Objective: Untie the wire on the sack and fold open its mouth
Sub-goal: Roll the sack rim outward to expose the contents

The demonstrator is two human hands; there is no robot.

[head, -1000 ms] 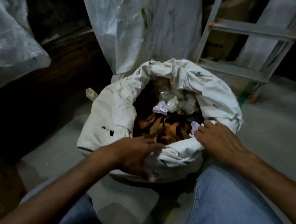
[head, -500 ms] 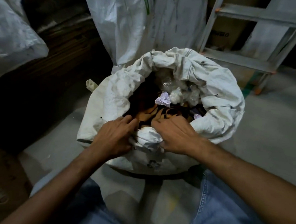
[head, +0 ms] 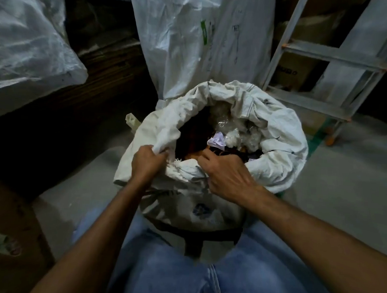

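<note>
A dirty white woven sack (head: pixel 277 128) stands on the floor between my knees, its mouth open and its rim rolled outward in a thick collar. Inside lie dark brown and orange scraps, a lilac paper piece (head: pixel 216 140) and clear plastic. My left hand (head: pixel 146 161) grips a fold of the rim at the near left side. My right hand (head: pixel 226 174) curls over the near edge of the rim, fingers hooked into the cloth. No wire is visible.
A tall white sack (head: pixel 194 37) leans right behind. An aluminium ladder (head: pixel 329 55) stands at the back right. A plastic-wrapped bundle (head: pixel 24 41) fills the upper left above dark boards. A small cream plastic part (head: pixel 131 121) lies left of the sack. Grey concrete floor spreads right.
My right hand came from the right side of the rim to the near edge. My left hand rose from the sack's front and took a rim fold. The camera moved closer.
</note>
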